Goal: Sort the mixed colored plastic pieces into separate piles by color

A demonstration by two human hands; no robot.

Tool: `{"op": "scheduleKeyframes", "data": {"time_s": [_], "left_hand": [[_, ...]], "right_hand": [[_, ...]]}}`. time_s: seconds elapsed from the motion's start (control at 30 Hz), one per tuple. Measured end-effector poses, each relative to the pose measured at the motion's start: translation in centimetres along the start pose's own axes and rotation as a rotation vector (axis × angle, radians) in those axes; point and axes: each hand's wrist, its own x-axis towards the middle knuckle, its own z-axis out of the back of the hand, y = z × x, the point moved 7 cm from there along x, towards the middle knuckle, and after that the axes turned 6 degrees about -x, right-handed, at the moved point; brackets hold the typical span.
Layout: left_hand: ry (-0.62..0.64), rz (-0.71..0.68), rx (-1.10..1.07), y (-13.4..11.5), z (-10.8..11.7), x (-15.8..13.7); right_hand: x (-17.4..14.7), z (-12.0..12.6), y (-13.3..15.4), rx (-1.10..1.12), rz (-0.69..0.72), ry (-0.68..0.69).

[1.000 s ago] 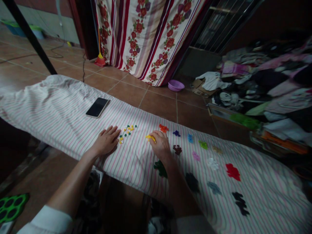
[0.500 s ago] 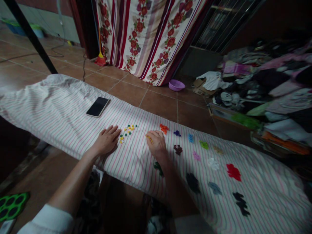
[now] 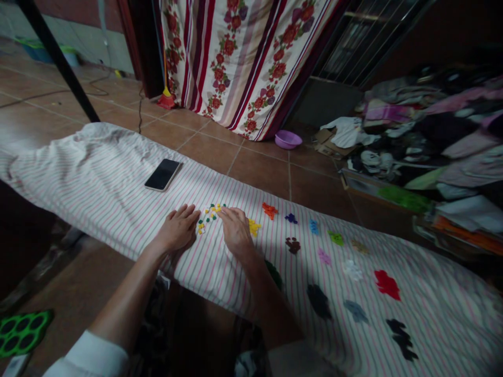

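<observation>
My left hand (image 3: 179,226) lies flat on the striped cloth (image 3: 110,173), fingers stretched out beside a loose cluster of tiny yellow, green and white pieces (image 3: 201,226). On that cluster's right side, my right hand (image 3: 238,230) reaches down with its fingers drawn together and fingertips at the pieces. Whatever sits between those fingertips is too small to make out. A pile of yellow pieces (image 3: 254,227) shows just right of the right hand. Under the right forearm, a dark green pile (image 3: 274,274) is partly hidden. Orange pieces (image 3: 270,210) and brown pieces (image 3: 293,245) lie farther right.
More small piles, including a red one (image 3: 387,284) and a black one (image 3: 401,339), spread to the right. A phone (image 3: 163,175) rests at left on the cloth. Beyond the cloth's far edge are a purple basin (image 3: 288,139), a curtain (image 3: 243,63) and heaped clothes (image 3: 432,131).
My right hand has moved left, from the yellow pile to the mixed cluster, uncovering the yellow pile. My left hand has stayed in place on the cloth. The view has shifted slightly.
</observation>
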Motion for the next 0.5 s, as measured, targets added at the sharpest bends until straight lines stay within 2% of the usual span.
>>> {"op": "scheduleKeyframes", "data": {"time_s": [0.2, 0.37, 0.5], "left_hand": [[-0.011, -0.015, 0.007, -0.51, 0.52, -0.17], [-0.020, -0.043, 0.011, -0.70, 0.80, -0.29], [-0.020, -0.044, 0.008, -0.72, 0.91, -0.27]], "right_hand": [[0.75, -1.08, 0.72, 0.006, 0.018, 0.039], [0.83, -0.87, 0.72, 0.011, 0.049, 0.022], [0.55, -0.57, 0.07, -0.041, -0.022, 0.020]]}}
